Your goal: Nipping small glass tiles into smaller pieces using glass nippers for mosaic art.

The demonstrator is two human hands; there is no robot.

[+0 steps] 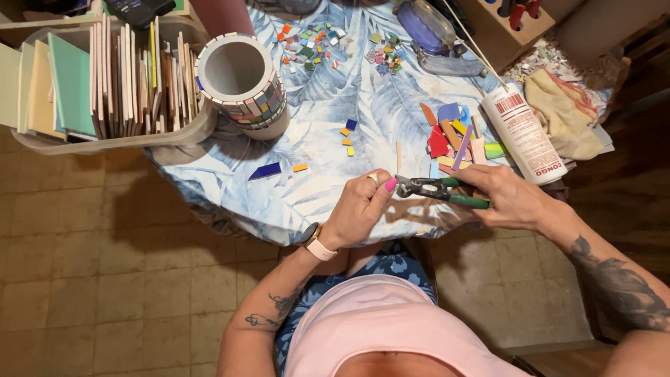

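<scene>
A pair of green-handled nippers (440, 190) is gripped in the right hand (506, 197), whose fingers are closed around the handles, just in front of the heap of coloured tile pieces (453, 139) on the tabletop (314, 188). The left hand (359, 206) is held against the tool's head, its fingers pinched together there; whatever is pinched is too small to be made out, so no held piece can be confirmed. A partly tiled cylindrical vase (244, 84) stands well behind and left of the heap, and a white glue bottle (523, 132) lies just right of it. Risk is judged as follows: the left fingertips lie very near the cutting head and could be nipped if the handles are squeezed; because the work is held over the tabletop's front edge, any chip could fall to the floor (98, 279). The box of upright tiles (105, 84), far left of the heap, is cut off by the frame.
</scene>
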